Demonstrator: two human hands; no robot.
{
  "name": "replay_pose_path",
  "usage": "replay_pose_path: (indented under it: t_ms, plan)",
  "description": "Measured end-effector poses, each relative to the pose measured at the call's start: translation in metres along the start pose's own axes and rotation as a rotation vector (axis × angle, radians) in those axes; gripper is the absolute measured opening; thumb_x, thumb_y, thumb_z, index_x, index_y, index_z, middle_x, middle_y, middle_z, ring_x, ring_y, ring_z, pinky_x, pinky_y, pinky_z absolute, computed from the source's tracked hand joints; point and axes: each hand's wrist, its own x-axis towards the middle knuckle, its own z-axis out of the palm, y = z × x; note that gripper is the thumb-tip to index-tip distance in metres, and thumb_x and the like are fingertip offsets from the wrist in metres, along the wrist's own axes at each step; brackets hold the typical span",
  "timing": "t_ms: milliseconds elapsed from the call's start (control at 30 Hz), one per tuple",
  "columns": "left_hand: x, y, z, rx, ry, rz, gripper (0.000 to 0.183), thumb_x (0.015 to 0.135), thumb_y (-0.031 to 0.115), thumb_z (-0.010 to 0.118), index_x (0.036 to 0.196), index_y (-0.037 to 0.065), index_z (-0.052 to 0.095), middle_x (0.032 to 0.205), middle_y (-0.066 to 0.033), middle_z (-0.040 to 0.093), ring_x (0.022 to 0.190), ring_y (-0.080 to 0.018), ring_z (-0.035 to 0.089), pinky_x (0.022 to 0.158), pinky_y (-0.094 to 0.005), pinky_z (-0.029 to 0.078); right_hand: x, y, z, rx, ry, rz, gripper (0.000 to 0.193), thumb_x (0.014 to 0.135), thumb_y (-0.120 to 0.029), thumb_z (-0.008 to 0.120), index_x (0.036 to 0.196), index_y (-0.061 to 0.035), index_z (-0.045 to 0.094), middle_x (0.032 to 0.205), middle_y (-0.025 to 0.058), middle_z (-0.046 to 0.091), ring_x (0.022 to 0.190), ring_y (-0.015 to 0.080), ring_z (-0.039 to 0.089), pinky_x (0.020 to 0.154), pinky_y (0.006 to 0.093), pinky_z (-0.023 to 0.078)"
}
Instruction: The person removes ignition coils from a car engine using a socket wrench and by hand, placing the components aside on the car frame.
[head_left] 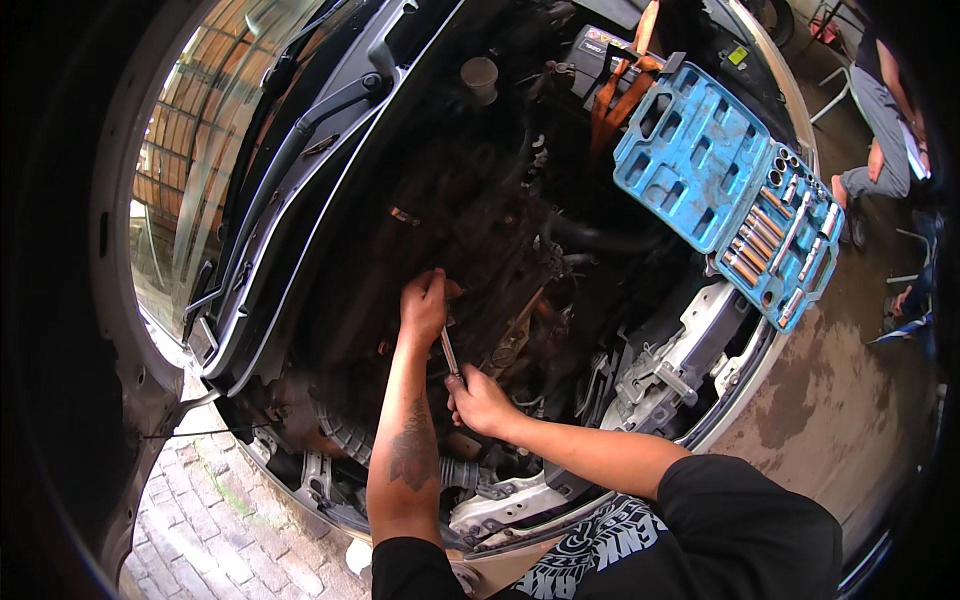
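Observation:
Deep in the dark engine bay (470, 220), my right hand (483, 402) grips the lower end of a chrome ratchet handle (449, 350). The handle slants up and slightly left toward my left hand (424, 306), whose fingers are closed around its upper end. What the far end of the ratchet bears on is hidden by my left hand and the shadow. Dark engine parts and hoses surround both hands.
An open blue socket case (692, 150) lies across the bay's right side, with several sockets (752, 243) in it. Behind it are a battery (598, 62) and orange straps (612, 100). The white front crossmember (690, 335) lies nearer. Another person (880, 130) is at the far right.

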Motion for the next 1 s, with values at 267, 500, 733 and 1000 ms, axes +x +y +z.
replay_pose_path:
  t_ms: [267, 500, 733, 1000]
  plan:
    - [0.004, 0.037, 0.007, 0.531, -0.257, 0.307, 0.032, 0.096, 0.022, 0.056, 0.082, -0.005, 0.062, 0.087, -0.0285, 0.064, 0.089, -0.0507, 0.059, 0.075, -0.0534, 0.048, 0.029, 0.016, 0.090, 0.943, -0.073, 0.080, 0.043, 0.104, -0.025, 0.051, 0.142, -0.0093, 0.039, 0.121, 0.0067, 0.053, 0.107, 0.0114, 0.054, 0.086, 0.0310, 0.051]
    - [0.003, 0.024, 0.014, 0.295, -0.088, 0.029, 0.039, 0.099, 0.026, 0.051, 0.078, -0.003, 0.066, 0.071, -0.0186, 0.067, 0.070, -0.0341, 0.067, 0.068, -0.0420, 0.050, 0.013, 0.010, -0.001, 0.791, -0.280, 0.322, 0.042, 0.106, -0.050, 0.045, 0.081, -0.0161, 0.044, 0.057, -0.0063, 0.032, 0.045, 0.0087, 0.029, 0.044, 0.0282, 0.027]
    - [-0.010, -0.002, 0.053, -0.055, 0.467, -0.148, 0.042, 0.098, 0.024, 0.049, 0.075, -0.006, 0.067, 0.066, -0.0164, 0.068, 0.063, -0.0253, 0.064, 0.065, -0.0405, 0.048, 0.010, -0.110, -0.163, -0.963, 0.027, -0.083, 0.059, 0.091, -0.059, 0.063, 0.083, -0.0008, 0.068, 0.070, 0.0150, 0.068, 0.070, 0.0284, 0.070, 0.066, 0.0442, 0.054]
    - [0.000, -0.012, 0.025, -0.100, 0.242, -0.039, 0.038, 0.101, 0.020, 0.051, 0.076, -0.006, 0.064, 0.066, -0.0088, 0.067, 0.060, -0.0111, 0.055, 0.059, -0.0317, 0.040, -0.031, -0.061, -0.103, -0.775, -0.066, -0.212, 0.057, 0.091, -0.045, 0.066, 0.111, 0.0054, 0.049, 0.090, 0.0304, 0.069, 0.089, 0.0475, 0.068, 0.079, 0.0541, 0.055]
